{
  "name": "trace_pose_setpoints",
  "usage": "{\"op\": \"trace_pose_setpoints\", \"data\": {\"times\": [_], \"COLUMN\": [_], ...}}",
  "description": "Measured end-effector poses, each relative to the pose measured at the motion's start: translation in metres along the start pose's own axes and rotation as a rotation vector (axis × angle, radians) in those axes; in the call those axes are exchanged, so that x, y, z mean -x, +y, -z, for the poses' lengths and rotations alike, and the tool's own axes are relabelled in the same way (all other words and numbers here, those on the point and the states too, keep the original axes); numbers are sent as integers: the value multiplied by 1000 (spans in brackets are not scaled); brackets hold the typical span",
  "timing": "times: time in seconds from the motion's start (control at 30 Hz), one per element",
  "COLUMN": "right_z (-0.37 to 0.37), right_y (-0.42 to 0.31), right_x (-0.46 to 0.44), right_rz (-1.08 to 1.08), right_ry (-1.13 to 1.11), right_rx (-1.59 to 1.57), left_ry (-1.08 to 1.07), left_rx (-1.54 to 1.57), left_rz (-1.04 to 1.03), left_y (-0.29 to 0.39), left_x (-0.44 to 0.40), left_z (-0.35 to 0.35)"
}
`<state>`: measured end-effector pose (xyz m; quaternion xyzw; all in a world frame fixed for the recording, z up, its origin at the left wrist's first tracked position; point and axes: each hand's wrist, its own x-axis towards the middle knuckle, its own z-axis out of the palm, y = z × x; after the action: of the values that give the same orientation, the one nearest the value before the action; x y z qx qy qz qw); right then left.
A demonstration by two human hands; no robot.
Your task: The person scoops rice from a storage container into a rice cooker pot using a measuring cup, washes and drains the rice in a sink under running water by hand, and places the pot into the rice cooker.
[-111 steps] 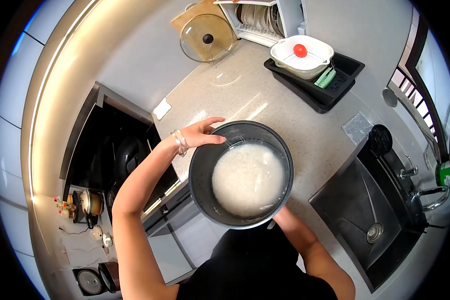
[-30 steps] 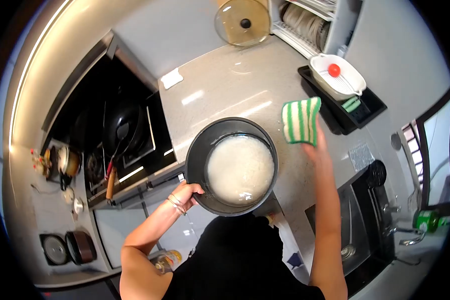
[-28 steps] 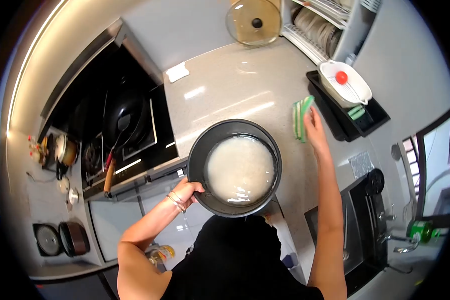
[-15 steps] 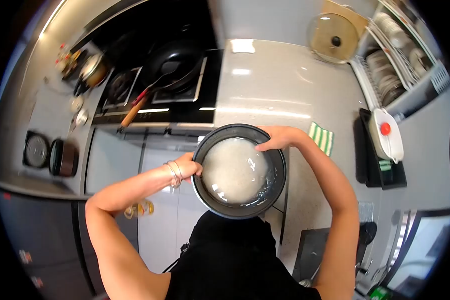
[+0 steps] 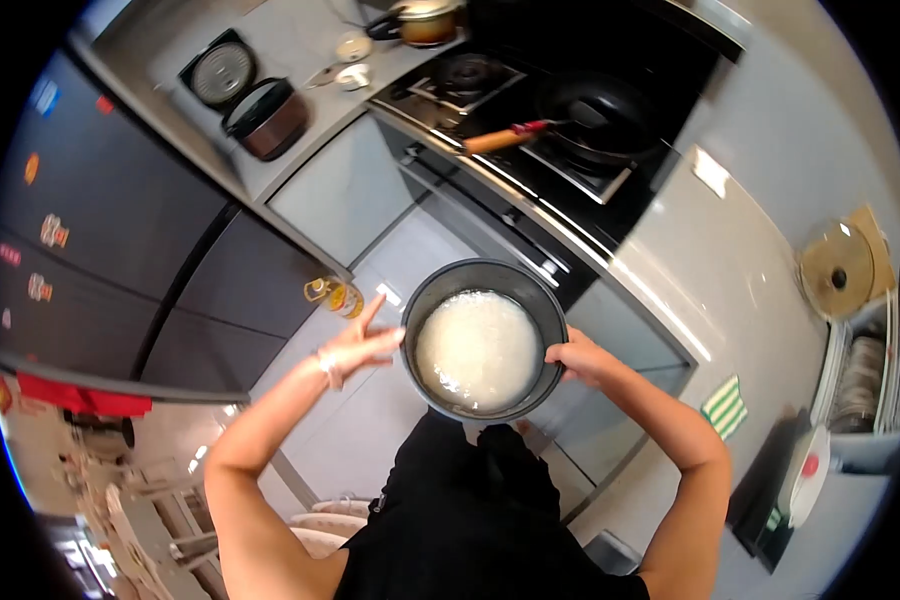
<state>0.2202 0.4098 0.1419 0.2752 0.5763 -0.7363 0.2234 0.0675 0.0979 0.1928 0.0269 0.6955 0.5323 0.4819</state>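
Note:
A dark round rice cooker inner pot [image 5: 548, 318] is held in front of my body, above the floor. White rice [image 5: 478, 345] under cloudy water lies inside it. My right hand [image 5: 582, 358] grips the pot's right rim, thumb over the edge and the other fingers mostly hidden below. At the left side, my left hand [image 5: 358, 350] has its fingers spread, with the fingertips at the pot's wall; whether they touch it I cannot tell. A bracelet circles the left wrist.
A rice cooker [image 5: 267, 122] with its lid raised stands on the far-left counter. The stove [image 5: 610, 185] carries a black wok [image 5: 620, 125] with a spatula. An oil bottle [image 5: 335, 297] is on the floor beside the dark fridge [image 5: 100, 200]. A striped cloth [image 5: 725, 408] lies on the right counter.
My view and body have turned left, bringing the fridge and rice cooker closer. My left hand has loosened from the rim and spread its fingers; the right hand now grips the pot's right side.

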Motion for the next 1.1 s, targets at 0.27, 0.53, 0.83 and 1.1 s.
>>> {"op": "trace_pose_setpoints", "data": {"times": [0.27, 0.53, 0.83, 1.1], "right_z": [-118, -229, -274, -329], "right_y": [-41, -75, -226, -373], "right_x": [-91, -168, -191, -320], "right_rz": [43, 67, 454, 579], "right_ry": [42, -15, -30, -486], "right_rx": [-14, -25, 687, 1240], "left_ry": [-18, 311, 158, 45], "left_rx": [759, 893, 913, 854], "left_rz": [-16, -141, -147, -35], "left_y": [-126, -70, -32, 23], "left_x": [18, -24, -16, -31], "left_z": [35, 128, 258, 317]}}
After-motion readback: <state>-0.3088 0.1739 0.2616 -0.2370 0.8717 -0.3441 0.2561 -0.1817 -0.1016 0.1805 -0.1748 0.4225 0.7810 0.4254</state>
